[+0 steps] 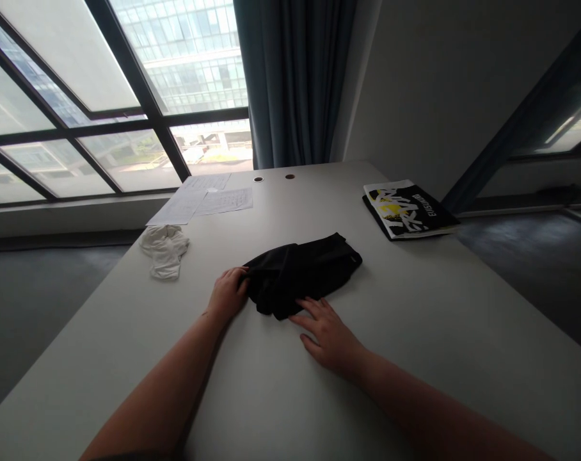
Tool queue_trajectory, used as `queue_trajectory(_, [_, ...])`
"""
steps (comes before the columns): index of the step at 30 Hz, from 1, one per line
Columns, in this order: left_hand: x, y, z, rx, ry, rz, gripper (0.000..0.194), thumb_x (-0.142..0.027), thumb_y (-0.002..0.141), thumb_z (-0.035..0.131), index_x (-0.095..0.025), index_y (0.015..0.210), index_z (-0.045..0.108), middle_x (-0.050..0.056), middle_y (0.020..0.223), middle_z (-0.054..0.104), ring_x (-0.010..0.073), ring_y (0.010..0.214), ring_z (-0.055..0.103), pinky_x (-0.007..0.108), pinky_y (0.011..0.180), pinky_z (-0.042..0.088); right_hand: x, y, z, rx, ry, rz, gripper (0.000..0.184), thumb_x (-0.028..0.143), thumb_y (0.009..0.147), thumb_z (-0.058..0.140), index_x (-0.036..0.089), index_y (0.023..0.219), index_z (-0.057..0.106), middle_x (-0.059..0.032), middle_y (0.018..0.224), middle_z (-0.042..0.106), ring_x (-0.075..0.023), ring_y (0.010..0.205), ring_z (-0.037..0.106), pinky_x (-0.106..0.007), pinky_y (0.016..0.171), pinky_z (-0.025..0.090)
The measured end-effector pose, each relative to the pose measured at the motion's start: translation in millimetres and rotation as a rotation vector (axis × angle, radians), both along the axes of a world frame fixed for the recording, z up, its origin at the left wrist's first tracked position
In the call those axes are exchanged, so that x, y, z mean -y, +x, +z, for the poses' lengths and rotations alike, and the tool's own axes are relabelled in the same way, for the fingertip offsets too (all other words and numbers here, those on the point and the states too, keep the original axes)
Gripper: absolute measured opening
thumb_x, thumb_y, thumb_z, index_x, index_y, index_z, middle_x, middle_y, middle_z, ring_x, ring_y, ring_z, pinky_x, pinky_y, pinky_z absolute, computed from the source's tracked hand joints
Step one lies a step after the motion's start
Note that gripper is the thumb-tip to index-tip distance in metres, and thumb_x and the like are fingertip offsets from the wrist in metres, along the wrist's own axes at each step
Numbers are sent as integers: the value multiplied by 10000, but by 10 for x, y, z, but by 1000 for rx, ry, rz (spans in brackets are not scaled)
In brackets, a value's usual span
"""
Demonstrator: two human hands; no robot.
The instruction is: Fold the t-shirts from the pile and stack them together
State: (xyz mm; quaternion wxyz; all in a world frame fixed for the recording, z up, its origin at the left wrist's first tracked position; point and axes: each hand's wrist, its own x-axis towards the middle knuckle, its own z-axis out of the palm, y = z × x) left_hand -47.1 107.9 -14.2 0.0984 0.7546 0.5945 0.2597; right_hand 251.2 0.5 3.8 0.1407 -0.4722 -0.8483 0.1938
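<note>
A piece of black cloth, seemingly a garment [304,269], lies bunched on the white table [271,397], with a small light mark near its right end. At its left end, my left hand [227,293] rests with curled fingers against the fabric; the fingertips are partly hidden, so I cannot see how firmly they grip. My right hand [326,333] lies near the lower edge of the cloth. Its fingers are spread, with the tips touching or just beside the fabric, and nothing is held in it.
A crumpled white cloth [166,251] is on the table's left side. Behind it lie several printed papers [204,197]. A black, white and yellow printed bag or folded item [408,210] sits at the right. Two round cable holes [290,177] are near the far edge, before a curtain [295,83].
</note>
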Motion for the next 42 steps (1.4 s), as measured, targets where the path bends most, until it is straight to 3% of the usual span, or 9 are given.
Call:
queue_trajectory(5, [-109,-245,6,189,-33,476,275,-409,1008,462,-211,1127,611,107,992,748,292,949,717,401,842,550,48,-11,36,49,-9,-27,500,234,941,581,265,1437,633,-128,1584,491,-335,1487,400,-634,1258,183])
queue_trajectory(9, [-171,-515,11,245,-10,633,266,-382,975,508,-207,1157,590,102,990,732,293,955,712,407,852,554,50,-6,48,43,31,-73,502,230,945,570,255,1445,612,-123,1439,599,-301,1358,516,-655,1256,153])
queue_trajectory(15, [-87,-478,92,46,314,288,252,-231,937,487,-217,1117,663,102,1241,693,277,1211,618,469,1116,453,33,6,56,23,87,-115,354,211,938,595,249,1281,677,-79,1171,669,-260,1142,592,-639,1238,200])
queue_trajectory(19, [40,-157,175,-91,144,-263,283,-316,1017,469,-252,1118,726,65,1201,744,241,1138,672,425,1062,499,17,7,54,11,98,-126,129,174,942,600,238,998,696,-41,1029,671,-234,1071,601,-598,1221,250])
queue_trajectory(21, [76,-17,177,-143,80,-372,305,-345,1036,462,-251,1100,744,66,1193,753,235,1122,687,413,1053,509,1,14,57,7,103,-124,122,163,945,599,238,970,691,-39,1008,670,-230,1050,602,-589,1205,279])
queue_trajectory(30, [-65,-97,-52,-205,66,34,287,-337,970,547,-242,1170,729,93,1365,678,301,1287,612,490,1155,433,227,-61,116,-6,330,345,141,132,935,613,194,836,692,-64,1137,703,-248,1204,573,-466,1132,425])
queue_trajectory(33, [-125,-190,-98,-203,61,120,315,-355,959,547,-222,1173,736,110,1345,673,316,1281,606,473,1124,459,256,-73,102,-59,362,425,125,209,949,626,212,858,712,-63,1369,640,-285,1421,452,-531,1238,305])
queue_trajectory(37, [-143,-222,-132,-225,47,193,357,-382,957,549,-216,1219,725,134,1369,650,334,1294,588,498,1129,443,18,90,10,-42,271,97,370,246,931,624,241,1298,674,-112,1588,466,-315,1549,288,-591,1264,230])
queue_trajectory(42, [-134,-210,-164,-250,18,243,393,-402,944,578,-247,1283,703,125,1417,630,338,1316,573,495,1151,411,-419,503,-146,103,208,-233,510,296,945,577,239,1452,573,-138,1534,530,-316,1433,462,-607,1227,268])
